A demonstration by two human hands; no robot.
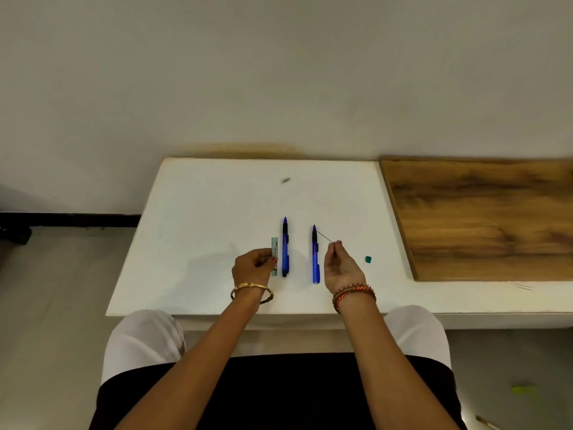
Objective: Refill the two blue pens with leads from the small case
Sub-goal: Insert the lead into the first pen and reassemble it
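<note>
While two blue pens lie side by side on the white table (217, 212) near the middle of the frame, both pointing away from the person, the left hand (252, 266) curls its fingers around the lower part of a small pale green lead case (274, 254), which stands just left of the left pen (285, 246) and close alongside it. The right hand (341, 266), palm turned up, pinches a thin dark lead (324, 236) between thumb and fingertip; the lead slants up and to the left, and its far end reaches the upper part of the right pen (315, 254), though whether it touches the pen cannot be told. That pen lies just left of the right hand, well apart from the case. A small dark green cap (368, 259) sits on the table right of the right hand. A gold bangle (251, 291) circles the left wrist and orange and red thread bands (353, 293) wrap the right. A wood-grain board (483, 218) covers the tabletop at the right of the frame, and a small grey smudge (285, 180) marks the white surface above the pens.
</note>
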